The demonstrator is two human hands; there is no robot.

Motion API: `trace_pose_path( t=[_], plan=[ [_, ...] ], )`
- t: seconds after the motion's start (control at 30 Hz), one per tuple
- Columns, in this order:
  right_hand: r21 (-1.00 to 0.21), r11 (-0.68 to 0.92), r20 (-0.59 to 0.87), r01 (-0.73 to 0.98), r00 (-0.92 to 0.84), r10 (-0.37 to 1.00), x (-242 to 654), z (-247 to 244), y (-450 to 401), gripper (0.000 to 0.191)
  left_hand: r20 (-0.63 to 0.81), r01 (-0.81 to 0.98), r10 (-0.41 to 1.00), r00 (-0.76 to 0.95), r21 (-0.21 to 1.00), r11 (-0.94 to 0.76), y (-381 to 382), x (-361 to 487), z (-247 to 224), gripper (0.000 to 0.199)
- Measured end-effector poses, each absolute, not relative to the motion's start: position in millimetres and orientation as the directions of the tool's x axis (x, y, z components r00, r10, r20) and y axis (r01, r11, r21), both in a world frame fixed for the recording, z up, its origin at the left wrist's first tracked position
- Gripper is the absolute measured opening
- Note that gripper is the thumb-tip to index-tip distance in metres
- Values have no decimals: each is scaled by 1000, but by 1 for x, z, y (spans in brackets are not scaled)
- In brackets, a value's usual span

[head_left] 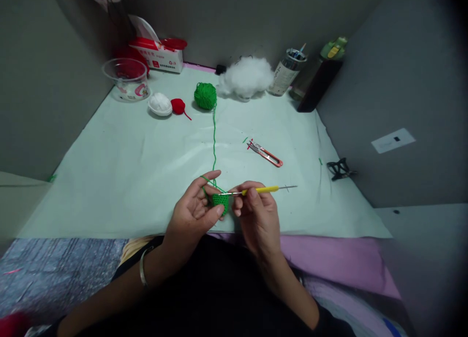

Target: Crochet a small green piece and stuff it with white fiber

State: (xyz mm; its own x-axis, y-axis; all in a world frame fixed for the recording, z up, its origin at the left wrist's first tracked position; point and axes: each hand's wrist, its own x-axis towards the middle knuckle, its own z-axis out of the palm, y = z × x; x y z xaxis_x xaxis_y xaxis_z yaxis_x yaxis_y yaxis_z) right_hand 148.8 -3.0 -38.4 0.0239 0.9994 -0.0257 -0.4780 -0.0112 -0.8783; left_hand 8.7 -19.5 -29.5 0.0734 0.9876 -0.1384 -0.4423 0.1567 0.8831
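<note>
Pinched between the thumb and fingers of my left hand (193, 208) is a small green crochet piece (220, 204). Green yarn (214, 142) loops over my raised left index finger and runs back across the table to a green yarn ball (205, 96). My right hand (258, 210) grips a crochet hook (261, 189) by its yellow handle. The hook's metal shaft points left, and its tip is at the top edge of the green piece. Whether the tip is inside a stitch is too small to tell.
Orange-handled thread snips (266, 153) lie beyond my right hand. Along the back are a clear plastic tub (127, 78), a tissue box (164, 56), white stuffing (246, 76), a pen can (287, 73) and a bottle (320, 78). White yarn (160, 104) and red yarn (178, 106) sit left. A black clip (340, 169) lies right. Grey partitions enclose the table.
</note>
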Motion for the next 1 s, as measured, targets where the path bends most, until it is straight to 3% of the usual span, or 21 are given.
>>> trace_pose_path(
  t=[0.5, 1.0],
  plan=[
    [-858, 73, 56, -508, 49, 997, 150, -35, -5, 16, -105, -325, 994, 25, 940, 108, -21, 6, -31, 55],
    [-884, 51, 70, -465, -24, 997, 150, -40, -6, 15, -120, -403, 990, 80, 904, 142, -20, 7, -34, 58]
  ],
)
